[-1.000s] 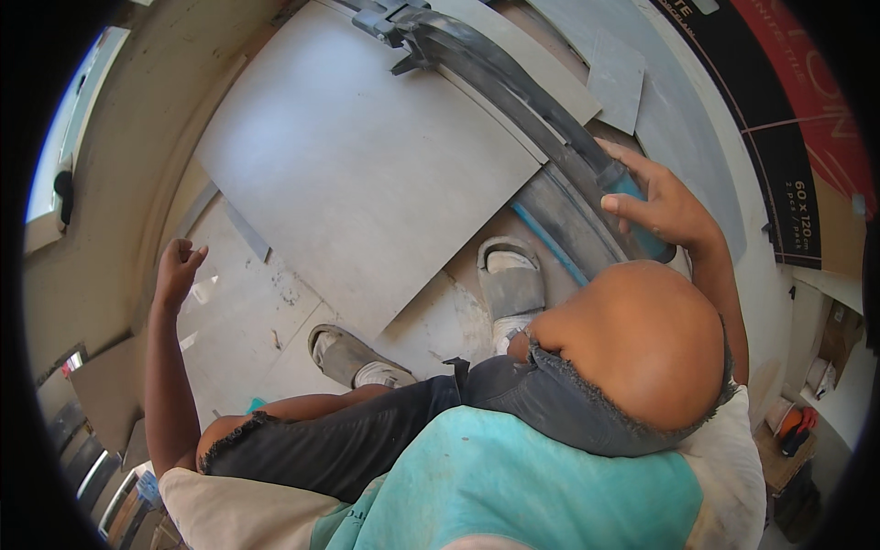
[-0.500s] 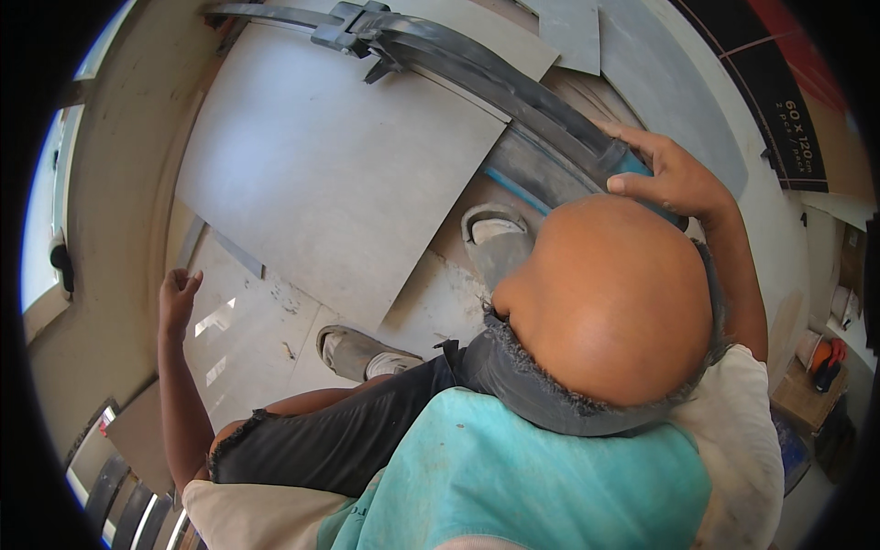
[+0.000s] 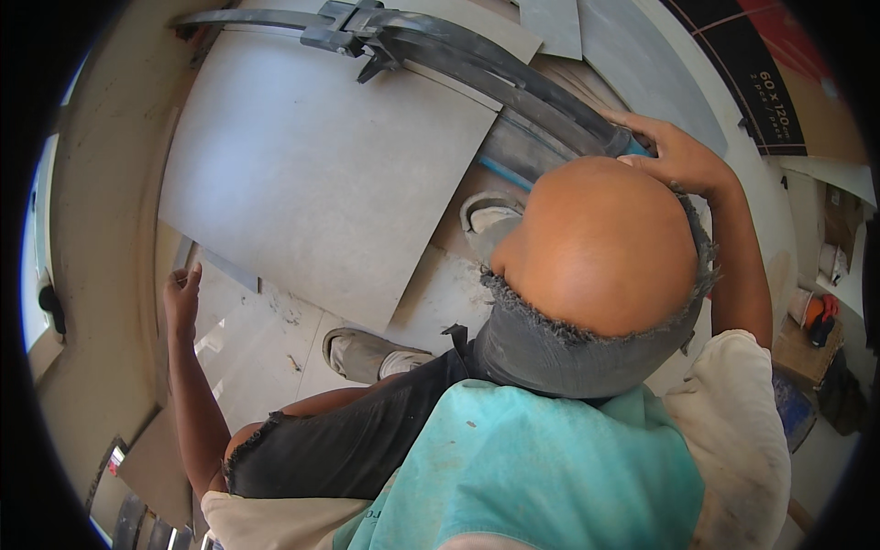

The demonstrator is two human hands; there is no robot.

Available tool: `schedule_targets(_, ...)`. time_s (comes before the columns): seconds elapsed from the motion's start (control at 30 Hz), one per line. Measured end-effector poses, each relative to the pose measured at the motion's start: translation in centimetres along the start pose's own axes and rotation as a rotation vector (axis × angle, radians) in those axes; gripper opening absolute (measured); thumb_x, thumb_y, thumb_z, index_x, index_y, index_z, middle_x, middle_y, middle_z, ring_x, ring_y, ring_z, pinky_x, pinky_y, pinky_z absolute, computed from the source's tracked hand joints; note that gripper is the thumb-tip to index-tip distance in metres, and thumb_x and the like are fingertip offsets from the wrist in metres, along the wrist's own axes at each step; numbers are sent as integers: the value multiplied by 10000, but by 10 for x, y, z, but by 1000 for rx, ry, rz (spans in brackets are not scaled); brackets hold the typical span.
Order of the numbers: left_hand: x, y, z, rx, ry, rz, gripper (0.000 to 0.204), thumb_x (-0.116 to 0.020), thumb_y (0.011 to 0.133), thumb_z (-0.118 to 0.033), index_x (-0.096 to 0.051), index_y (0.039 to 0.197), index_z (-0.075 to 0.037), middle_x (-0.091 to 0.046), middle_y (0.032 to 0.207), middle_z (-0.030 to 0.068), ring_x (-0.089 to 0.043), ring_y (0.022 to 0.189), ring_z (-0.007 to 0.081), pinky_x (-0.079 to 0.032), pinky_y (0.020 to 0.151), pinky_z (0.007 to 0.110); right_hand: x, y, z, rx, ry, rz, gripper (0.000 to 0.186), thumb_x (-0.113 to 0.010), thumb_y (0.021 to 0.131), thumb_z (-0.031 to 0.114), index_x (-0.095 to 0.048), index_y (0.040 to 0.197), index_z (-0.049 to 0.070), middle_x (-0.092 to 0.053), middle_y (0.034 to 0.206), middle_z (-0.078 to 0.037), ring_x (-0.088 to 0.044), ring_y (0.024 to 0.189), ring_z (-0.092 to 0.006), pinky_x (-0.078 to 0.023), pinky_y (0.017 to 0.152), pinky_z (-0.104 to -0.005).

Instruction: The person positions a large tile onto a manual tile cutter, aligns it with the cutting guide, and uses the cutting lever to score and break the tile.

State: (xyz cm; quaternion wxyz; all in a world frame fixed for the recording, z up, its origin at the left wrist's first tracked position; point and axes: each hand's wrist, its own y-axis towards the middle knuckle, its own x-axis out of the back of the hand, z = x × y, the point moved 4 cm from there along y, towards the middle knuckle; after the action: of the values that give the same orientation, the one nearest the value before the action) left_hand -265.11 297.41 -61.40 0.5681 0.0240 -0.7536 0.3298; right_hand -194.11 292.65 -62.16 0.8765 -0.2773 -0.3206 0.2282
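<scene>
A large light-grey tile (image 3: 312, 174) lies under the long dark rail of a manual tile cutter (image 3: 513, 92). A black sliding carriage (image 3: 341, 29) sits on the rail toward its far left end. My right hand (image 3: 674, 151) wraps round the cutter's near right end, beside a blue part; my raised knee hides some of the grip. Away at the left, my left hand (image 3: 182, 298) is held low with thumb and fingers drawn together. Whatever it pinches, if anything, is too small to see. Close by it lies a narrow grey tile strip (image 3: 229, 269).
My shoes (image 3: 371, 356) stand on the dusty floor near the tile's edge. More grey sheets (image 3: 651, 69) lie beyond the cutter. A black, red and brown carton (image 3: 770, 73) is at the far right, with a small cardboard box (image 3: 807, 353) below. A wall (image 3: 110, 202) runs along the left.
The view has shifted slightly. My raised knee now covers more of the cutter's near end. My left hand's fingers look closer together; my right hand keeps its place on the cutter.
</scene>
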Motion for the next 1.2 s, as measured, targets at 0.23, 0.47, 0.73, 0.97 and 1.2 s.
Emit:
schedule_targets(0.23, -37, 50, -59, -282, -243, -301, 527, -655, 878, -349, -528, 1144, 88, -624, 1024, 178, -603, 970, 217, -477, 855, 315, 2, -32, 12, -212, -173, -410, 793, -691, 759, 532, -478, 1334, 30, -517, 1279, -255, -459, 1241, -388, -368, 1019, -450)
schedule_targets(0.47, -83, 30, -169, -582, -523, -62, 462, -662, 885, -284, -517, 1152, 64, -603, 1042, 151, -591, 978, 198, -481, 863, 304, -45, -144, 60, -506, 481, -713, 343, -645, 873, 260, -620, 1092, -3, -663, 890, -104, -629, 891, -189, -496, 777, -321)
schedule_targets(0.73, -83, -3, -201, -640, -456, 162, 471, -677, 865, -293, -530, 1115, 79, -628, 970, 159, -601, 898, 182, -482, 798, 291, -151, -82, 12, -504, 410, -147, 323, -588, 916, 294, -620, 1067, 10, -655, 924, -81, -606, 874, -153, -487, 767, -296)
schedule_targets(0.97, -74, -34, -132, -418, -34, 206, 446, -678, 852, -283, -541, 1077, 77, -629, 868, 138, -593, 804, 162, -483, 723, 290, -219, 62, -9, -297, 856, -8, 401, -574, 922, 339, -595, 1080, -29, -632, 967, -115, -594, 861, -177, -490, 775, -299)
schedule_targets(1.2, -95, -33, -60, 80, 58, 75, 583, -649, 840, -392, -525, 1064, 133, -589, 886, 183, -561, 839, 229, -478, 777, 362, -236, 102, -1, -167, 1060, -113, 393, -593, 909, 348, -602, 1037, -23, -636, 975, -125, -609, 847, -179, -492, 721, -292)
